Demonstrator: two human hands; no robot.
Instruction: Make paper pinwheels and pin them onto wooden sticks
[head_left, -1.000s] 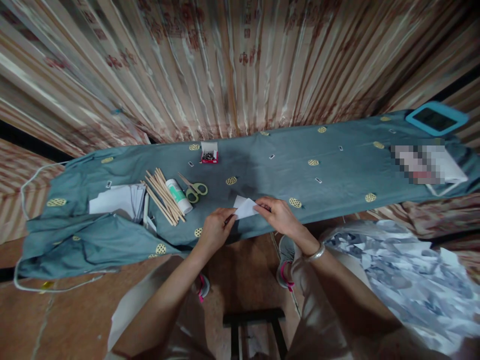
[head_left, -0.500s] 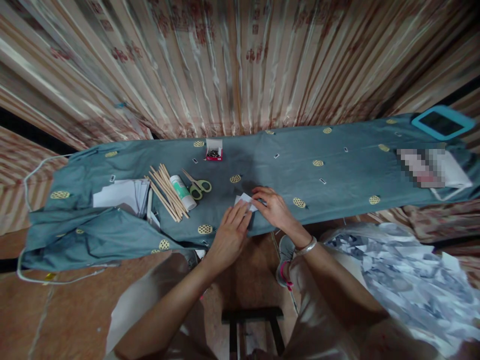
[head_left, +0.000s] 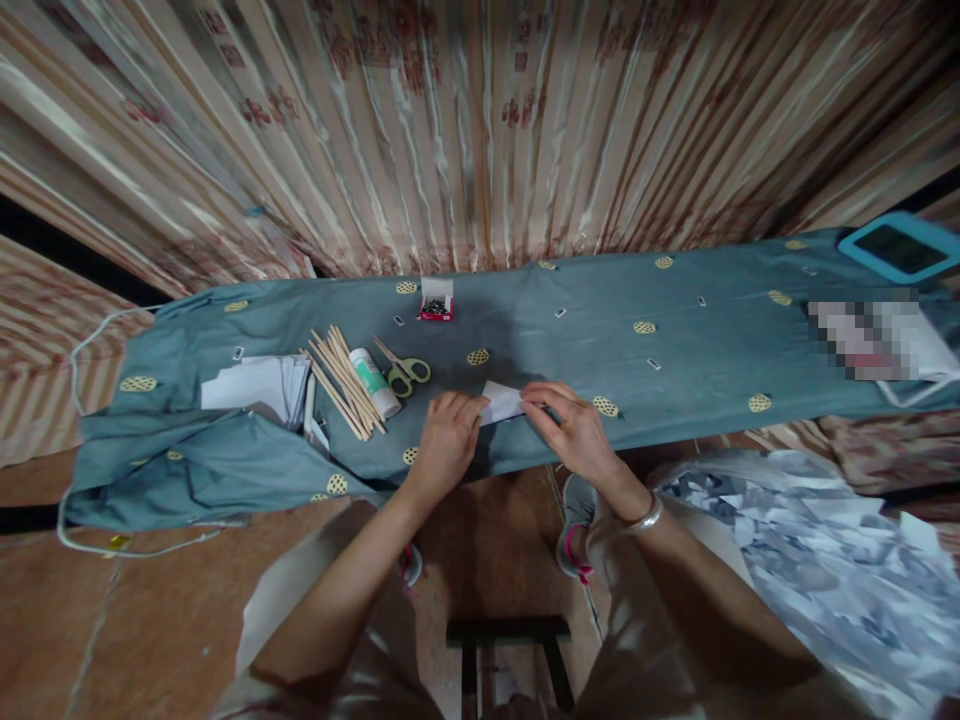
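A small folded piece of white paper (head_left: 501,402) lies on the blue-grey patterned cloth (head_left: 675,350) that covers the table, near its front edge. My left hand (head_left: 447,445) pinches the paper's left end with curled fingers. My right hand (head_left: 574,432) grips its right end, fingers bent over it. A silver bangle sits on my right wrist. To the left of my hands lie green-handled scissors (head_left: 405,369), a white glue tube (head_left: 373,381), a bundle of wooden sticks (head_left: 343,383) and a stack of white paper (head_left: 257,385).
A small red box of staples or pins (head_left: 436,303) stands behind the scissors. A teal-framed tablet (head_left: 898,251) lies at the far right. A heap of folded white paper pieces (head_left: 817,540) sits at my right. A dark stool (head_left: 510,650) is below, curtains behind.
My left hand pressed flat over the paper half a second ago and has since drawn back to pinch its left end. The view has shifted slightly.
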